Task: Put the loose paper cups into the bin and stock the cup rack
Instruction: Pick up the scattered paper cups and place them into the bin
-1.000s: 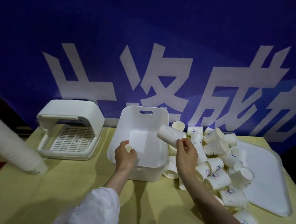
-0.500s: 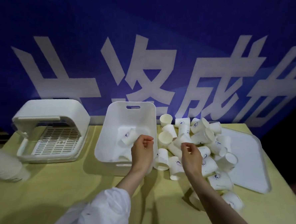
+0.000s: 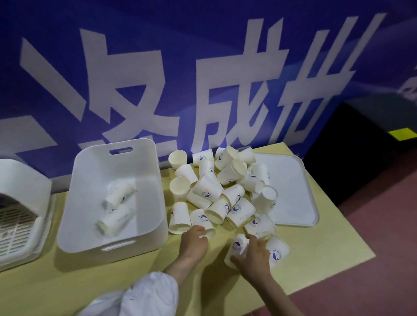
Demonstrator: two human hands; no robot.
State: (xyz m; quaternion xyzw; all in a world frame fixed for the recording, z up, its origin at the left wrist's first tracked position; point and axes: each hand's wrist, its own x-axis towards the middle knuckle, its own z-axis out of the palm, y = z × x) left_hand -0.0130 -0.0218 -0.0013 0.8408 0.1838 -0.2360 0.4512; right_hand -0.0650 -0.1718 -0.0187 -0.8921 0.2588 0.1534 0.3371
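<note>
On a yellow desk, a white bin holding two paper cups stands left of a heap of loose paper cups, the cup rack farther left. The right hand wraps a tipped cup lying lengthwise away from the person; the left hand, nearer the bin, curls onto another cup at the heap's near edge.
</note>
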